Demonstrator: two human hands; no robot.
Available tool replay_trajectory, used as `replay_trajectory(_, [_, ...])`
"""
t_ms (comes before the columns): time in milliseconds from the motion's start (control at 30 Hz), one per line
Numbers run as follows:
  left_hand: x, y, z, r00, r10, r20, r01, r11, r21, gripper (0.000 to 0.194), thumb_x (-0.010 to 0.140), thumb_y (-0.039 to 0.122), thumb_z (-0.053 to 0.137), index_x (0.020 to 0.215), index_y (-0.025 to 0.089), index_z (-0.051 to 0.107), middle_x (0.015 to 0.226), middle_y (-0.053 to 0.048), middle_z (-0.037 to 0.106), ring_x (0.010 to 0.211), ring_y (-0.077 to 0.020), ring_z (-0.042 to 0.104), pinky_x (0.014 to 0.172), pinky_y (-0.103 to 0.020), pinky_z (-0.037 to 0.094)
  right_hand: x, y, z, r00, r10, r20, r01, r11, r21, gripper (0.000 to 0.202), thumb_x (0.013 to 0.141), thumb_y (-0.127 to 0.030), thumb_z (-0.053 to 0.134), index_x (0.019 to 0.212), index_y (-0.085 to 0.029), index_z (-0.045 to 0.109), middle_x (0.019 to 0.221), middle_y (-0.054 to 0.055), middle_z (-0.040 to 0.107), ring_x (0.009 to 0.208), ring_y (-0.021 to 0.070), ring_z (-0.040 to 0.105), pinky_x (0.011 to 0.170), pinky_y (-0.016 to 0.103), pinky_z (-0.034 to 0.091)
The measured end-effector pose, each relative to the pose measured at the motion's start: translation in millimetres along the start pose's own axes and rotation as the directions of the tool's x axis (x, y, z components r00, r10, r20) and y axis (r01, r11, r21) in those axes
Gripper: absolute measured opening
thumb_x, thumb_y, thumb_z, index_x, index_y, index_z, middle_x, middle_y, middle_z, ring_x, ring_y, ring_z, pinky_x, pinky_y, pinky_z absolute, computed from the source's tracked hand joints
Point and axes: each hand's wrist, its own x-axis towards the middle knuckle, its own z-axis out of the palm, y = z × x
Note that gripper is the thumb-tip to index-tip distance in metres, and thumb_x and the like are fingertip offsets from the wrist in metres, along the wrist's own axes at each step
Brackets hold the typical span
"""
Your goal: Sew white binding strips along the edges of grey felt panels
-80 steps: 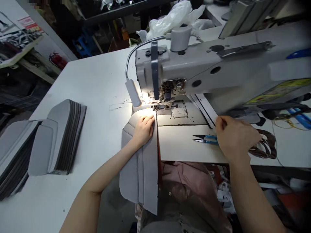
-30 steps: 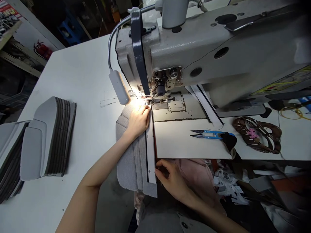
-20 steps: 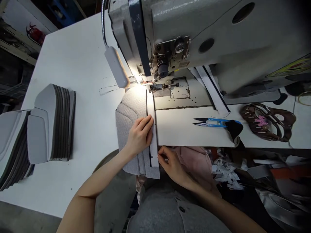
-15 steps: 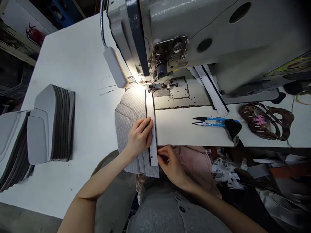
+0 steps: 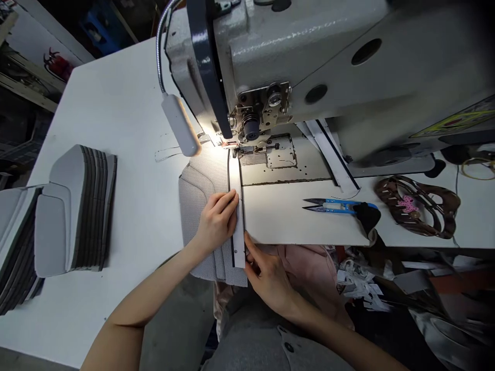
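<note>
A grey fabric panel (image 5: 197, 206) with curved seams lies under the sewing machine's presser foot (image 5: 234, 153), its near end hanging past the table edge. Along its right side runs a white strip (image 5: 238, 242) with a black line. My left hand (image 5: 217, 219) rests on panel and strip, fingers bent and closed together, holding the strip down; its thumb is partly hidden. At the right edge near the lower end, my right hand (image 5: 266, 273) pinches the panel's border between thumb and forefinger, with the forefinger along the strip's edge. The other right fingers are curled.
Stacks of grey panels (image 5: 73, 206) stand on the white table (image 5: 135, 113) at left. A lamp (image 5: 181, 126) hangs beside the machine head (image 5: 301, 56). Right of the panel lie blue thread snips (image 5: 336, 206), a brown hair clip (image 5: 419, 206) and more white strips (image 5: 334, 154).
The view has shifted, so the machine sits slightly lower and further left. My right forefinger has straightened along the panel's edge; my left hand stays on the strip.
</note>
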Motion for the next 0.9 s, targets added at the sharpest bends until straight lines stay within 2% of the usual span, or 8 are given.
replay_trajectory(167, [6.3,-7.5,0.5,1.000,-0.013,0.004,0.013,1.000,-0.018,0.041,0.094,0.013,0.049,0.134,0.019,0.057,0.126,-0.013,0.067,0.109,-0.0265,0.061,0.092,-0.046,0.058,15.5,-7.9,-7.9,0.998,0.054,0.044,-0.048,0.991,-0.124,0.063,0.088,-0.009,0.048,0.150,-0.011,0.043,0.077,0.005,0.072,0.058,0.0162,0.062,0.060,0.028,0.049])
replay_trajectory(300, [9.3,-11.4,0.6,1.000,-0.018,0.018,0.019,0.999,-0.030,0.039,0.095,0.014,0.049,0.132,0.019,0.059,0.127,-0.013,0.067,0.110,-0.0264,0.061,0.092,-0.046,0.058,29.7,-16.1,-15.4,0.992,0.091,0.085,-0.076,0.984,-0.161,0.059,0.088,-0.010,0.049,0.148,-0.007,0.046,0.074,0.006,0.072,0.058,0.0188,0.063,0.060,0.030,0.048])
replay_trajectory(467, [10.6,-14.1,1.6,1.000,-0.022,0.012,0.023,0.999,-0.028,0.039,0.095,0.014,0.049,0.133,0.019,0.058,0.127,-0.012,0.067,0.110,-0.0259,0.061,0.092,-0.045,0.058,45.6,-21.1,-22.5,0.980,0.143,0.137,-0.121,0.980,-0.155,0.060,0.089,-0.011,0.050,0.149,-0.007,0.044,0.073,0.005,0.071,0.060,0.0200,0.063,0.062,0.031,0.049])
replay_trajectory(700, [13.9,-20.5,4.0,1.000,-0.022,0.003,0.022,0.999,-0.047,0.039,0.095,0.014,0.049,0.133,0.019,0.059,0.128,-0.012,0.066,0.109,-0.0255,0.060,0.093,-0.045,0.057,61.7,-24.2,-27.4,0.981,0.133,0.138,-0.118,0.987,-0.111,0.058,0.093,-0.015,0.048,0.150,-0.008,0.042,0.061,0.000,0.065,0.054,0.0180,0.059,0.063,0.031,0.049])
replay_trajectory(800, [17.1,-24.6,4.6,1.000,-0.020,0.003,0.020,0.998,-0.052,0.039,0.096,0.015,0.048,0.132,0.019,0.059,0.127,-0.012,0.067,0.108,-0.0255,0.060,0.092,-0.045,0.057,62.5,-27.1,-29.7,0.976,0.148,0.160,-0.138,0.988,-0.071,0.064,0.091,-0.020,0.057,0.151,-0.006,0.038,0.063,0.000,0.066,0.056,0.0180,0.061,0.064,0.031,0.050])
replay_trajectory(900, [20.3,-28.6,5.4,0.999,-0.045,0.029,0.047,0.997,-0.064,0.038,0.097,0.017,0.047,0.132,0.021,0.060,0.127,-0.012,0.067,0.109,-0.0256,0.061,0.094,-0.047,0.056,61.4,-28.1,-30.2,0.972,0.166,0.167,-0.165,0.986,-0.023,0.069,0.088,-0.020,0.063,0.152,-0.009,0.038,0.066,-0.001,0.067,0.058,0.0175,0.063,0.065,0.031,0.051])
